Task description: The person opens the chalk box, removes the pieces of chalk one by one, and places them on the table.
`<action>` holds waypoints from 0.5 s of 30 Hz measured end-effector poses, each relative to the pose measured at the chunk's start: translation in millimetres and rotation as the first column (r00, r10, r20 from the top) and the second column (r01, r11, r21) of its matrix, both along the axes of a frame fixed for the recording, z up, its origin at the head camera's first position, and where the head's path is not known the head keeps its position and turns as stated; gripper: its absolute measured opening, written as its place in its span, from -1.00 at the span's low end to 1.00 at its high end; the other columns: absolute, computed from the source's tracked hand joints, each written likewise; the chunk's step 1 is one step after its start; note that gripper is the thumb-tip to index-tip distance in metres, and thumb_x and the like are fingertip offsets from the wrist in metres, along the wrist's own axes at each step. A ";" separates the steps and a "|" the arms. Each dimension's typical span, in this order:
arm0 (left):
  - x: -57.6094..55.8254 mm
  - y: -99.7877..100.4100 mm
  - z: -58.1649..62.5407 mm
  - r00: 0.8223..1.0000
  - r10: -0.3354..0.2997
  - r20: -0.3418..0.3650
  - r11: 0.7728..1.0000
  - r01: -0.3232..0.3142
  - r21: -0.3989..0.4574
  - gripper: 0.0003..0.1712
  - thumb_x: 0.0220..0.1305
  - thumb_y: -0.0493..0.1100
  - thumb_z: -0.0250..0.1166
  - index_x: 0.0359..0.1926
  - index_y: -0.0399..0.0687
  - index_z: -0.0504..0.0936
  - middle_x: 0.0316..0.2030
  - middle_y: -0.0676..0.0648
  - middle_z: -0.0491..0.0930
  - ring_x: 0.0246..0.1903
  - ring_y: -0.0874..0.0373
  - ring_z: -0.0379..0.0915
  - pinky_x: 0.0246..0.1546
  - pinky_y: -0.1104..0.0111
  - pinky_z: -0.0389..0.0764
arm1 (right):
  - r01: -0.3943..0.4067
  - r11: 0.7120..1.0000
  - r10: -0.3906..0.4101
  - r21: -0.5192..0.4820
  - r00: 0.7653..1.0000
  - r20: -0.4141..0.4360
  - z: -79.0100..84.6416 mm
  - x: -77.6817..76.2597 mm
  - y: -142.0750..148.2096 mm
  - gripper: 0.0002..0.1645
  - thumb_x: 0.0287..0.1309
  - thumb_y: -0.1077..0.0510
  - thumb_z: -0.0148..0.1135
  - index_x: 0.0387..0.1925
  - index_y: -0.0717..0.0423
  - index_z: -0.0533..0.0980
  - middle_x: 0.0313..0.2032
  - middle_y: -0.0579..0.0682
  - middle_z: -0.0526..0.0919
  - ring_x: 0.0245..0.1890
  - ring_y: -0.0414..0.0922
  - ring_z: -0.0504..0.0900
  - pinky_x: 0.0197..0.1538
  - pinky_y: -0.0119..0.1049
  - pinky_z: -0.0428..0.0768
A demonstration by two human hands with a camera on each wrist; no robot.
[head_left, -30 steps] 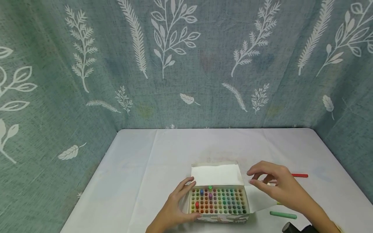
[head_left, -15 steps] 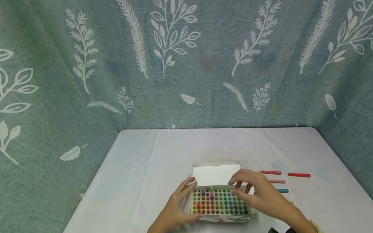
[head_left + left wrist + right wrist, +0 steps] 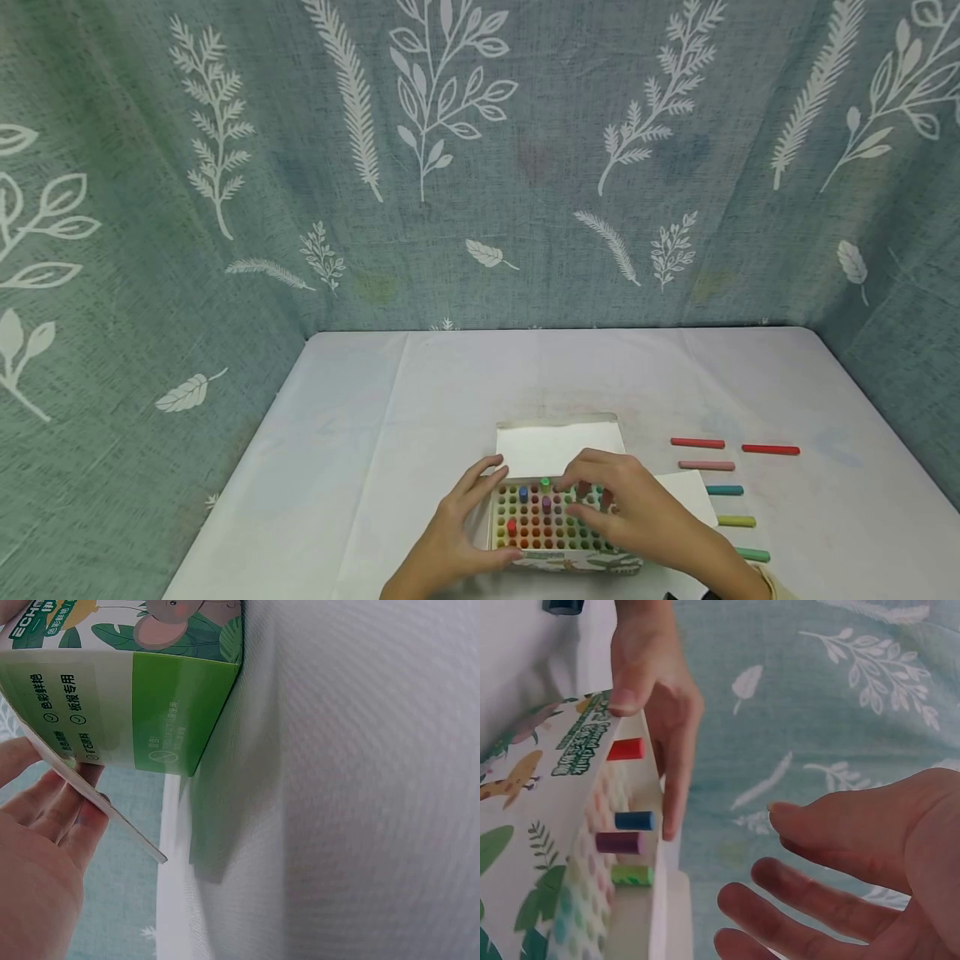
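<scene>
A chalk box with rows of round holes stands on the table, its white lid folded back. My left hand grips its left end, thumb on the near edge and fingers around the side flap. Four-sided walls show a printed animal pattern in the wrist views. A red chalk, a blue chalk, a purple chalk and a green chalk stick up out of the box. Over its right part hovers my right hand, thumb and fingers apart, holding nothing.
Right of the box lie two red chalks, a pink chalk, a teal chalk, a yellow-green chalk and a green chalk. A white side flap spreads from the box's right end. Patterned curtains surround the table.
My right hand has moved left, from beside the chalks on the table to above the box. My left hand keeps its grip, and the box stays in place.
</scene>
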State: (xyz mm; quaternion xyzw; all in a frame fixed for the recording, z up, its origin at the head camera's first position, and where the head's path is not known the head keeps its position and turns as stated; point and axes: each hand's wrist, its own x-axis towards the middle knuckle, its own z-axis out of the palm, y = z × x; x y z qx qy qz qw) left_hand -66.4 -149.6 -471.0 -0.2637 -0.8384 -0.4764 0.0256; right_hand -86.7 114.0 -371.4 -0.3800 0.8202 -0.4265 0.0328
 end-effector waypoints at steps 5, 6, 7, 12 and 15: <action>-0.2 0.3 0.5 0.999 -0.002 -0.034 1.000 0.001 -0.011 -0.01 -0.04 0.11 0.49 0.38 -0.05 0.26 0.37 -0.07 0.14 0.29 -0.13 0.17 0.10 -0.02 0.43 | 0.004 1.000 -0.005 0.024 1.000 0.013 -5.8 -1.9 -6.9 -0.84 0.12 0.20 0.33 -0.24 -0.07 0.60 -0.23 -0.16 0.61 -0.35 -0.35 0.53 -0.47 -0.47 0.54; 0.0 0.1 0.4 1.000 0.002 -0.030 1.000 -0.002 -0.013 0.00 -0.04 0.11 0.49 0.38 -0.04 0.26 0.37 -0.06 0.14 0.30 -0.11 0.16 0.11 -0.01 0.43 | -0.001 1.000 0.001 0.024 1.000 0.022 -7.3 -2.6 -8.5 -0.85 0.12 0.19 0.33 -0.25 -0.07 0.60 -0.23 -0.16 0.61 -0.35 -0.35 0.53 -0.46 -0.47 0.54; 0.1 -0.2 0.2 1.000 0.005 -0.020 1.000 -0.006 -0.013 0.00 -0.04 0.11 0.49 0.39 -0.03 0.26 0.37 -0.05 0.14 0.30 -0.09 0.16 0.12 0.00 0.42 | -0.008 1.000 0.007 0.022 0.999 0.034 -9.0 -3.5 -10.3 -0.87 0.13 0.18 0.32 -0.25 -0.07 0.60 -0.24 -0.16 0.60 -0.35 -0.35 0.53 -0.45 -0.47 0.54; 0.2 -0.8 -1.6 1.000 0.020 -0.013 0.999 -0.020 -0.030 0.01 -0.06 0.10 0.50 0.39 0.00 0.25 0.38 -0.03 0.13 0.31 -0.07 0.15 0.09 -0.02 0.44 | -0.038 0.999 0.038 0.007 0.998 0.055 -19.3 -8.3 -18.7 -0.88 0.12 0.21 0.33 -0.26 0.00 0.61 -0.26 -0.13 0.61 -0.36 -0.37 0.52 -0.45 -0.49 0.54; 0.1 -0.5 -2.5 1.000 0.018 -0.014 0.999 -0.018 -0.033 0.00 -0.05 0.08 0.51 0.39 0.00 0.25 0.38 -0.04 0.13 0.30 -0.09 0.16 0.08 -0.04 0.44 | -0.039 0.999 0.038 0.019 0.999 0.031 -25.3 -9.8 -23.4 -0.84 0.08 0.26 0.34 -0.26 0.03 0.61 -0.26 -0.14 0.61 -0.36 -0.36 0.53 -0.41 -0.47 0.56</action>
